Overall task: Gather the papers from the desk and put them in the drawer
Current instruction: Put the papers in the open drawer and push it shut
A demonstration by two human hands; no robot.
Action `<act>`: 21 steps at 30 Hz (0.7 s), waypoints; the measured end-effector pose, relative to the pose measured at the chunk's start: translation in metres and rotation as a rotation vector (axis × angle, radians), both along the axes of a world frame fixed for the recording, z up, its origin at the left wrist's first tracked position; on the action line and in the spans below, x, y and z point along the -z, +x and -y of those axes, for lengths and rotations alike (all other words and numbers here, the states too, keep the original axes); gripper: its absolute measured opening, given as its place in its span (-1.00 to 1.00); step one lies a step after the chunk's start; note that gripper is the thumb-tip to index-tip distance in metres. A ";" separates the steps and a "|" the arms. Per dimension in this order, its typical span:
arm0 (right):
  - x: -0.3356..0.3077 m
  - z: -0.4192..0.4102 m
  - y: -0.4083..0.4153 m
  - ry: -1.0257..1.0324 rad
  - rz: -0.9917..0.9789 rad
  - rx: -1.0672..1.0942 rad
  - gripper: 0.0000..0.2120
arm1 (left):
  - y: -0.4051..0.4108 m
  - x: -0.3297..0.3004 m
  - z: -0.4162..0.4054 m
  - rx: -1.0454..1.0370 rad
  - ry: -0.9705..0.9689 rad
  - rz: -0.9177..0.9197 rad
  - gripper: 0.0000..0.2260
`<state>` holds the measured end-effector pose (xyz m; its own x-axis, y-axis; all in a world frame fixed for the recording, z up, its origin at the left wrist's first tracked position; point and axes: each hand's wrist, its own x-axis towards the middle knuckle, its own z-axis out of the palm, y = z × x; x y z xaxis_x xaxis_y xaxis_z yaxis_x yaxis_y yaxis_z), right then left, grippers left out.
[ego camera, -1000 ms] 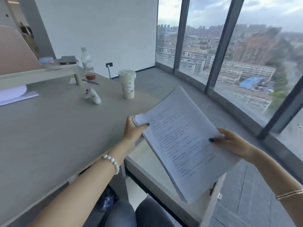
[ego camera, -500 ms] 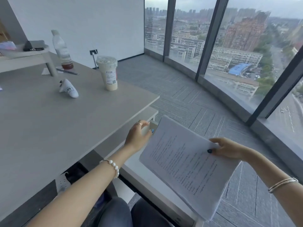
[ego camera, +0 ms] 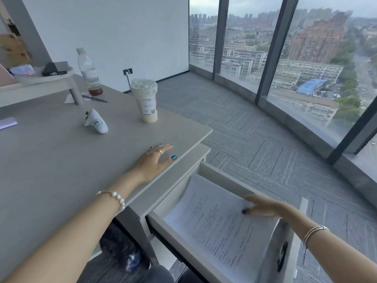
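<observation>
A stack of printed white papers [ego camera: 212, 223] lies inside the pulled-out white drawer [ego camera: 157, 218] at the right end of the grey desk [ego camera: 51, 170]. My right hand [ego camera: 265, 206] grips the stack's right edge, thumb on top, over the drawer. My left hand [ego camera: 155, 160] rests flat on the desk top near its right edge, fingers spread, holding nothing.
On the desk stand a lidded drink cup [ego camera: 145, 101], a plastic bottle [ego camera: 88, 72] and a small white object [ego camera: 95, 121]. A raised shelf [ego camera: 40, 82] sits at the back left. Grey carpet and floor-to-ceiling windows [ego camera: 306, 58] lie to the right.
The papers have gone down from above the drawer into it, held by my right hand alone. My left hand has let go of them and moved onto the desk top.
</observation>
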<state>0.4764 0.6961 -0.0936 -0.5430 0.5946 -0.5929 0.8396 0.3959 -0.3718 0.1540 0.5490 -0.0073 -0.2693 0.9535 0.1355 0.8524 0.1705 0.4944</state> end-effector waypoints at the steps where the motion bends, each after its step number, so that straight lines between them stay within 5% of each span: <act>1: 0.010 -0.003 0.000 -0.009 0.015 -0.009 -0.37 | 0.000 0.003 0.000 0.001 0.000 -0.004 -0.56; 8: 0.033 0.008 -0.015 0.020 0.052 -0.003 -0.46 | -0.002 0.007 -0.005 0.022 -0.026 -0.006 -0.45; 18: -0.007 0.035 0.032 0.357 -0.109 -0.092 0.14 | -0.004 0.011 -0.004 0.029 -0.032 -0.012 -0.46; 21: -0.029 0.063 0.076 0.501 -0.232 -0.016 0.06 | -0.003 0.010 -0.003 0.027 -0.049 -0.019 -0.39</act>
